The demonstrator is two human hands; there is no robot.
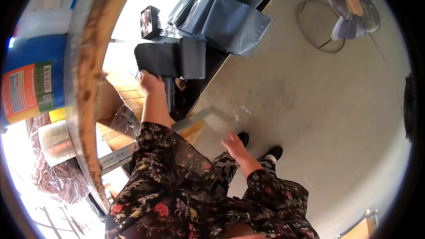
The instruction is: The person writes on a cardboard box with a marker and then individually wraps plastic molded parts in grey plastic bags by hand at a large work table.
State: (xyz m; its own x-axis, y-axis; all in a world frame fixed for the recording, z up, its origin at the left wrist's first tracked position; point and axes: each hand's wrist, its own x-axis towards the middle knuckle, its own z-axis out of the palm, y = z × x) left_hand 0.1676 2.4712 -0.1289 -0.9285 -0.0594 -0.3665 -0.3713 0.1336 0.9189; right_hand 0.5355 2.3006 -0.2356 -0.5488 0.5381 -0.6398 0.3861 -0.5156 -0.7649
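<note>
My left hand (152,84) reaches to the near left corner of a dark, folded plastic-like piece (159,59) on the worktable. Its fingers are curled at that corner and appear closed on it. My right hand (235,146) hangs low over the floor, right of the table, with its fingers drawn together. A faint, blurred pale streak (219,119) runs up from those fingertips; motion hides what it is. Beyond the dark piece lie several overlapping stacks of dark grey plastic bags (234,24), some reaching over the table edge. A small black box (149,22) stands left of them.
At my left, a wooden shelf edge (90,62) rises beside a blue container (35,75), a tape roll (57,141) and wrapped brown braided material (57,172). A grey metal bar (117,157) runs below the table. A wire stand (327,48) holds a plastic bag at the far right.
</note>
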